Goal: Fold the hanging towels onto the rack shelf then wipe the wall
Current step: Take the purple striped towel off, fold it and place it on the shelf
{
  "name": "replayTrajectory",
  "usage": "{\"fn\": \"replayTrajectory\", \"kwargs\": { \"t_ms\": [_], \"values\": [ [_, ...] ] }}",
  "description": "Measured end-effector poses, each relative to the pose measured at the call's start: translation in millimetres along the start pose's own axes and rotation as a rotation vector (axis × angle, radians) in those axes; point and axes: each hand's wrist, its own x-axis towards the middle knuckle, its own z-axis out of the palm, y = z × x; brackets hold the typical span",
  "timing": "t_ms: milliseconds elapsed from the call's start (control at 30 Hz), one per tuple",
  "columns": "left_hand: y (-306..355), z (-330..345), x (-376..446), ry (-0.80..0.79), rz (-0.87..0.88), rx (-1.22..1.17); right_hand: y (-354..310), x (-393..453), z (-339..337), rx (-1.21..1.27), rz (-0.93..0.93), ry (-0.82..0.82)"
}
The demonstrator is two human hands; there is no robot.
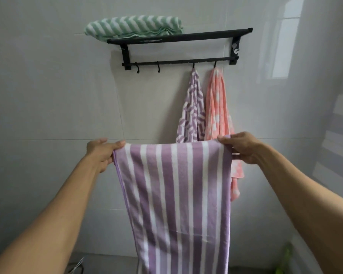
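Observation:
I hold a purple and white striped towel [176, 194] stretched out in front of me, below the black wall rack [178, 37]. My left hand [102, 153] pinches its top left corner and my right hand [244, 147] pinches its top right corner. The towel hangs straight down, doubled over along its top edge. A folded green and white towel [133, 25] lies on the left end of the rack shelf. Two towels hang from hooks on the rack's lower bar: a purple patterned one [192, 109] and a pink one [218, 107], both partly hidden behind the held towel.
The white tiled wall [48, 86] fills the background. Two bare hooks [157, 67] sit at the left of the lower bar. A glossy side wall [325, 95] is at the right. A green object [285, 256] shows low at the right.

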Motion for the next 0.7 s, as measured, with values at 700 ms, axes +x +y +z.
{"fn": "replayTrajectory", "kwargs": {
  "t_ms": [700],
  "values": [
    [47.8,16.8,5.2,0.003,0.143,0.178,-57.2,1.5,7.5,-0.032,-0.193,0.155]
  ]
}}
